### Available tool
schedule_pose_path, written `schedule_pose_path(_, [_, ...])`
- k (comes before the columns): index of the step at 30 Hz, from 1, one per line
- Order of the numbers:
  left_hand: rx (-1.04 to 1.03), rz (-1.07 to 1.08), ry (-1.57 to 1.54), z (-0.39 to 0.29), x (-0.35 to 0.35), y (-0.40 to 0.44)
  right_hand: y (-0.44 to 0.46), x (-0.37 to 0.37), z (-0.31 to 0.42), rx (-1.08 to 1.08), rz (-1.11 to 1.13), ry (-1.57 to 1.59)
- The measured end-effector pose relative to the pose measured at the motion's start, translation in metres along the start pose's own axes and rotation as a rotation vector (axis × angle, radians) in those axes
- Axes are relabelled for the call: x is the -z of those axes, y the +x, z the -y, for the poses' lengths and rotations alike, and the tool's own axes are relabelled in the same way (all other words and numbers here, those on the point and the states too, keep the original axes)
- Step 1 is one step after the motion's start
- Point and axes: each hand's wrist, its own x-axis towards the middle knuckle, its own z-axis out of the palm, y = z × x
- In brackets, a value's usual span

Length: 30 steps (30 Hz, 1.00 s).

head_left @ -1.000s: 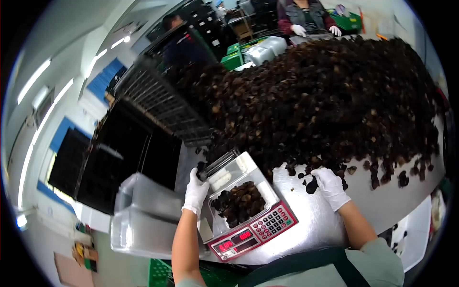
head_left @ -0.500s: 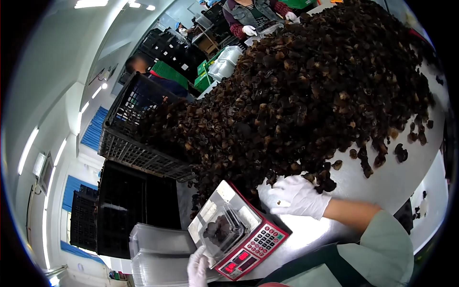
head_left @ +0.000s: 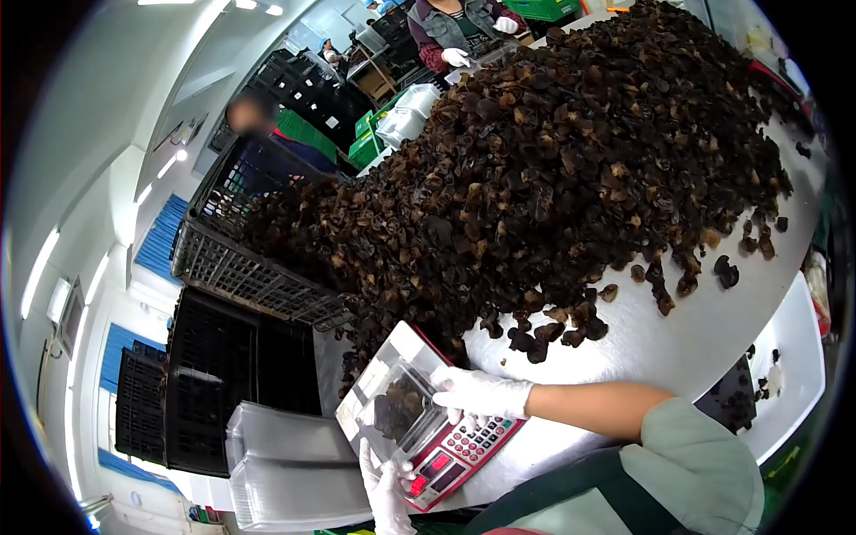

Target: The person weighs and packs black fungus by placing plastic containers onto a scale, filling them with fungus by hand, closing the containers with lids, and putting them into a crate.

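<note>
A clear plastic box [head_left: 412, 437] with dark wood ear mushrooms [head_left: 398, 408] in it sits on the plate of a red and white digital scale [head_left: 465, 462]. My gloved right hand [head_left: 481, 395] is at the box's right side, its fingers curled on the rim above the keypad. At the near left end of the box is my gloved left hand [head_left: 385, 499], thumb and fingers on either side of its corner. Part of the left fingers is hidden. Beyond the scale, a large heap of wood ear mushrooms [head_left: 535, 169] covers much of the metal table [head_left: 651, 357].
Stacked clear plastic boxes [head_left: 290, 446] stand left of the scale. A black crate [head_left: 259, 276] tips mushrooms onto the table; more black crates [head_left: 214, 374] stand below. A white tub [head_left: 794, 374] is at right. Two people [head_left: 464, 31] [head_left: 272, 160] are across the heap.
My right hand has left the edge of the heap and come to the box on the scale. My left hand has moved onto the box's corner. The view has shifted slightly.
</note>
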Motion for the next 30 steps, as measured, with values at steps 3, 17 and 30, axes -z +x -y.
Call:
schedule_pose_path(3, [0.064,0.157,-0.094,0.003,0.015,0.016,0.017,-0.001,-0.010,0.053,-0.003,0.071])
schedule_pose_path(17, [0.207,-0.038,-0.458,-0.006,0.039,-0.168,-0.057,-0.077,-0.002,-0.037,0.094,-0.062])
schedule_pose_path(30, [-0.110,-0.587,-0.522,0.043,0.215,-0.252,-0.015,-0.185,0.009,-0.233,0.667,-0.287])
